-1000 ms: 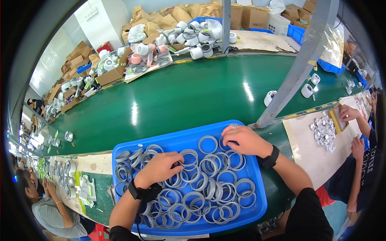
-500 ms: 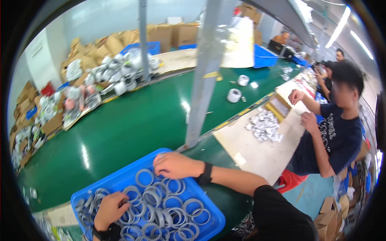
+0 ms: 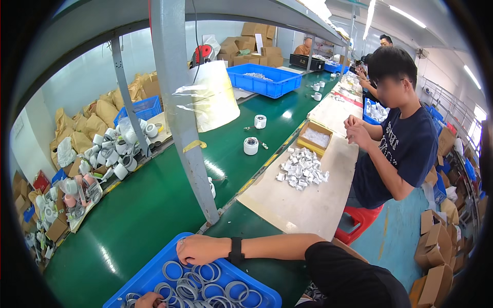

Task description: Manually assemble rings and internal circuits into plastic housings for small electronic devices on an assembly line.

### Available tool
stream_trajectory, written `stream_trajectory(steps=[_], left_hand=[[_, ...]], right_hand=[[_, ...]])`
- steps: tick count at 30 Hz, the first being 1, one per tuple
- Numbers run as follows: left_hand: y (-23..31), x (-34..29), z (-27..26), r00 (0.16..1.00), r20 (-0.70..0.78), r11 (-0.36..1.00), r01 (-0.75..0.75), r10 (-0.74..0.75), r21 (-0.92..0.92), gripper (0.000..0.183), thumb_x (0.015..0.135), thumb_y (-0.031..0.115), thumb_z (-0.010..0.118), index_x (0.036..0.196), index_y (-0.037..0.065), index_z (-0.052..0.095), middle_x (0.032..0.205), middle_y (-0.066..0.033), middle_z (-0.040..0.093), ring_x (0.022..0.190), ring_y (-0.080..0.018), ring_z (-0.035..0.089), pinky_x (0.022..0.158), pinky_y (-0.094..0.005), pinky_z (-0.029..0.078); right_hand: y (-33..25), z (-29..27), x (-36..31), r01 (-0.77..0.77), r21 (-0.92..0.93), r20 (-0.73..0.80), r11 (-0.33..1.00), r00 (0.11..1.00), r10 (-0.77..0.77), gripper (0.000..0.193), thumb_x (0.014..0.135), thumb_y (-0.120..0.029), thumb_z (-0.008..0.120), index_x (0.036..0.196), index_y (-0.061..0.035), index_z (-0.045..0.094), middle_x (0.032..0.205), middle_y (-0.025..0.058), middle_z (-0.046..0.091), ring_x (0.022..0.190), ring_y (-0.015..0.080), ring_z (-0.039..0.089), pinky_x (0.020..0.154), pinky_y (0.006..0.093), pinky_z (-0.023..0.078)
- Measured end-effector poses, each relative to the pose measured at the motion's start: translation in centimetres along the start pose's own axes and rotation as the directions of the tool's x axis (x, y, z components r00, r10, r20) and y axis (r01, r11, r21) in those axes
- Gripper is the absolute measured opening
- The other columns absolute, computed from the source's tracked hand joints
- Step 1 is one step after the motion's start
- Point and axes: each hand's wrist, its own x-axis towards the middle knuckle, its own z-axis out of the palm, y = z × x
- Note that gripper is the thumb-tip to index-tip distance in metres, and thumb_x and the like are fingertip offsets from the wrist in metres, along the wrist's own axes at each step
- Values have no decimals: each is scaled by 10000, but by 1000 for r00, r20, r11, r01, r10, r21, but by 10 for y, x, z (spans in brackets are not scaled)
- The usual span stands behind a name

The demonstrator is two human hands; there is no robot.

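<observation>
Down at six o'clock, the view has swung right since a moment ago, yet the right hand (image 3: 197, 250) stays flat, unclenched, over grey rings (image 3: 205, 285) in the blue tray (image 3: 154, 262); the left hand's (image 3: 149, 300) grip I cannot tell, but sorting evidently continues.
</observation>
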Motion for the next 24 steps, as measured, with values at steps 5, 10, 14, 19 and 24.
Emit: stream_trajectory(steps=[5,10,14,19,24], left_hand=[[-5,0,1,1000,4,1000,-6,6,-3,286,817,188,632,1060,38,612,820,-149,614,730,-286,586,662,-376,462],[-2,0,0,1000,13,1000,-4,5,-20,290,819,193,631,1064,40,608,798,-151,612,718,-294,585,652,-381,463],[-5,-1,2,1000,1,999,-30,30,-16,282,820,195,629,1056,42,609,803,-150,613,720,-298,585,654,-381,464],[-2,-1,0,1000,-9,999,-28,28,-24,279,819,194,630,1051,41,608,820,-150,616,734,-301,590,668,-379,468],[0,-1,-2,1000,1,1000,-5,5,-14,280,818,189,631,1053,38,609,833,-153,619,746,-298,593,680,-376,469]], right_hand=[[1,3,1,-5,5,-8,1000,1000,5,43,696,-34,569,691,-43,611,740,58,625,868,244,577,752,360,459],[2,4,1,6,-11,-6,1000,1000,-6,44,694,-33,571,693,-44,613,746,60,627,868,244,577,751,365,459],[0,2,0,-18,-10,12,1000,1000,19,41,697,-35,572,691,-48,611,758,60,628,875,246,576,753,368,460],[-1,2,1,-16,-30,-3,999,1000,16,45,702,-40,569,692,-51,611,755,57,626,880,246,575,755,368,460],[2,1,3,13,-10,28,1000,1000,-12,53,702,-40,561,690,-55,611,759,52,626,882,246,574,752,370,459]])
